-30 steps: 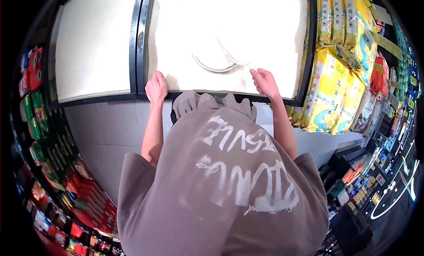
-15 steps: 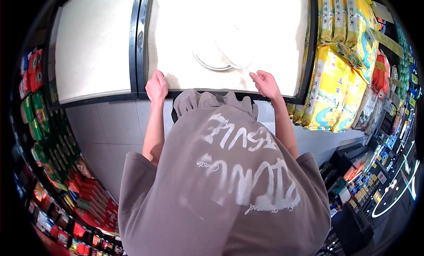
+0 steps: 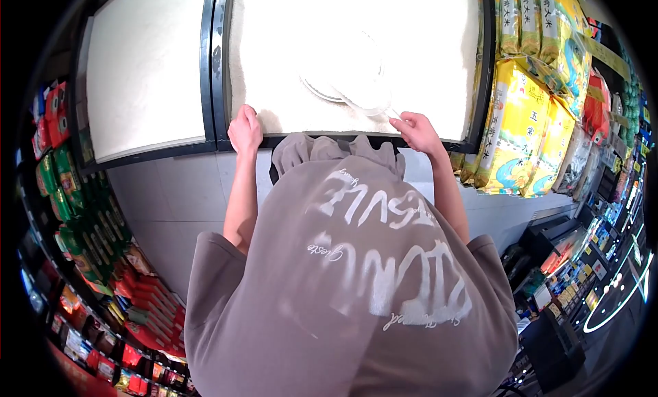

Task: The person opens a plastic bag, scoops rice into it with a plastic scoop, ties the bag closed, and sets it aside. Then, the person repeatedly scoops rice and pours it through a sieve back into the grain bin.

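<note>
My right hand (image 3: 417, 131) is closed around the thin handle of a white scoop (image 3: 370, 107) low over the front of the rice bin. The scoop's round head looks washed out by glare, so I cannot tell how full it is. Beside and partly behind it, a round white dish or bowl (image 3: 317, 90) sits on the white rice (image 3: 288, 40), its dark lower rim showing. At the bin's front left corner, my left hand (image 3: 245, 129) is closed against the black frame (image 3: 218, 75); what its fingers hold, if anything, is hidden.
A second rice bin (image 3: 147, 68) adjoins on the left. Yellow rice bags (image 3: 514, 129) are stacked close on the right. Shelves of green packets (image 3: 68, 212) and red packets (image 3: 147, 308) line the lower left. Grey floor tiles (image 3: 164, 191) show below the bins.
The scoop has come slightly down toward the bin's front edge, its head now lower and overlapping the round dish differently. My right hand has shifted slightly; my left stays at the frame.
</note>
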### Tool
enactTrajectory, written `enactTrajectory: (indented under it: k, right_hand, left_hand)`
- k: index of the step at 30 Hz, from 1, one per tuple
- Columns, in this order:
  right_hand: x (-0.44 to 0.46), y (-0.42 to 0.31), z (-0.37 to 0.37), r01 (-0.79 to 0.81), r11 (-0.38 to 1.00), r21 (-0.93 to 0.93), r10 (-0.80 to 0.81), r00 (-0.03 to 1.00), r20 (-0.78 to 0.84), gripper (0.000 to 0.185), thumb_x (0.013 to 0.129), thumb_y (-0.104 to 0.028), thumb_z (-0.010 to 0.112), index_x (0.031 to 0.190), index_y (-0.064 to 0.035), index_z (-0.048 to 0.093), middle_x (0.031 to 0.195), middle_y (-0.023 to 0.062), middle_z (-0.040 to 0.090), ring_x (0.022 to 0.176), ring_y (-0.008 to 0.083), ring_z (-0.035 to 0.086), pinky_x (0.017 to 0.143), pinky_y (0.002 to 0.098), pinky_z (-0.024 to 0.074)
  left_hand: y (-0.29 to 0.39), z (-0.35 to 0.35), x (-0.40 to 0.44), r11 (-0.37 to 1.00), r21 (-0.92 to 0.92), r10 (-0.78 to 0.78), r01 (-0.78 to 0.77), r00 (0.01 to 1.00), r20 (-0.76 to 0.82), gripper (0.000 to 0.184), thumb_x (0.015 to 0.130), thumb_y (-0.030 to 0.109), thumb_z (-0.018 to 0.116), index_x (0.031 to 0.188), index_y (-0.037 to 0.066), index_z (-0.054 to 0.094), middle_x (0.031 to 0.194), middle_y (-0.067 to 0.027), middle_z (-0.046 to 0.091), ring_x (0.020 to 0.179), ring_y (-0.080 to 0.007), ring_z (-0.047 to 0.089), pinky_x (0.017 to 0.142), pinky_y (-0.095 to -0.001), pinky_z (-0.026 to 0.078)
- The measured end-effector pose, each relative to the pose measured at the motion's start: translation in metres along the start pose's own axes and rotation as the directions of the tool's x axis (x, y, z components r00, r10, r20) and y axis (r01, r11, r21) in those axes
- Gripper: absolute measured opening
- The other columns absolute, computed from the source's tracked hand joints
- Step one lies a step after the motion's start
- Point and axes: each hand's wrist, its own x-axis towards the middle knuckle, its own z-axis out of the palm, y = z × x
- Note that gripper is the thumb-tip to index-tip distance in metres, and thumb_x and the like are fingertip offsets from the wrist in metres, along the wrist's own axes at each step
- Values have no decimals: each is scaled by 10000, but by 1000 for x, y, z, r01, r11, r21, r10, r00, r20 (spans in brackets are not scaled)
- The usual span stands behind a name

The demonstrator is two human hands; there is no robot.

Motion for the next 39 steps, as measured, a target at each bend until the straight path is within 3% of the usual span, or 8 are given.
enactTrajectory:
  k: [4, 9, 12, 22, 27, 30, 37, 39]
  right_hand:
    - [-2, 7, -2, 10, 1000, 10, -9, 998, -57, 347, 868, -336, 651, 723, -27, 587, 513, -28, 444, 454, 62, 391, 419, 252, 323]
    - [-12, 20, -12, 72, 997, 29, -72, 997, 15, 373, 859, -342, 661, 688, -21, 577, 519, -28, 446, 497, 66, 397, 456, 252, 326]
    - [-20, 15, -13, 24, 998, -58, -25, 1000, -8, 373, 857, -339, 661, 692, -15, 581, 523, -24, 449, 498, 74, 402, 458, 261, 330]
    - [-29, 22, -13, 17, 999, -29, -18, 1000, -25, 371, 857, -330, 662, 715, 7, 597, 527, -14, 456, 508, 82, 403, 471, 267, 337]
    - [-40, 30, -28, -66, 995, 70, 63, 997, 46, 328, 875, -294, 659, 698, -30, 576, 501, -46, 427, 405, 37, 348, 363, 233, 265]
    - [-44, 34, -29, -106, 985, 139, 106, 994, 11, 301, 879, -286, 661, 718, -45, 578, 490, -60, 415, 363, 19, 315, 327, 220, 224]
    - [-58, 47, -44, -129, 980, 153, 133, 991, -19, 334, 869, -307, 668, 691, -50, 551, 481, -50, 411, 356, 31, 323, 325, 227, 224]
    - [-62, 47, -50, -147, 976, 158, 164, 981, -103, 355, 861, -315, 673, 662, -60, 526, 478, -43, 412, 354, 34, 323, 323, 229, 225]
  left_hand:
    - [2, -1, 0, 1000, 7, -6, 6, 1000, 2, 387, 963, 311, 338, 825, 57, 596, 735, -208, 613, 748, -413, 602, 681, -468, 451]
    - [4, -2, 0, 999, 34, -10, 10, 1000, 9, 384, 961, 307, 342, 819, 56, 596, 741, -206, 616, 748, -413, 603, 683, -469, 452]
    - [1, 0, 0, 1000, 19, -2, 2, 1000, 7, 386, 959, 310, 344, 816, 56, 596, 742, -204, 618, 750, -412, 604, 684, -468, 454]
    - [6, -2, 0, 999, 43, -28, 27, 999, 23, 382, 953, 308, 346, 814, 63, 603, 762, -200, 627, 763, -410, 609, 685, -467, 461]
    - [4, -1, 1, 997, 66, -35, 32, 999, 31, 381, 946, 316, 352, 819, 64, 609, 774, -200, 632, 769, -410, 612, 692, -469, 464]
    - [3, -1, 0, 998, 62, -25, 24, 1000, 19, 384, 946, 317, 350, 819, 65, 610, 778, -196, 635, 770, -409, 613, 692, -468, 466]
    - [2, 1, 1, 998, 58, -10, 10, 1000, 4, 385, 945, 318, 359, 797, 72, 616, 725, -204, 630, 726, -416, 611, 667, -491, 463]
    - [0, 2, 2, 998, 64, -13, 13, 1000, 1, 389, 945, 321, 358, 798, 71, 617, 726, -205, 631, 730, -413, 614, 671, -489, 464]
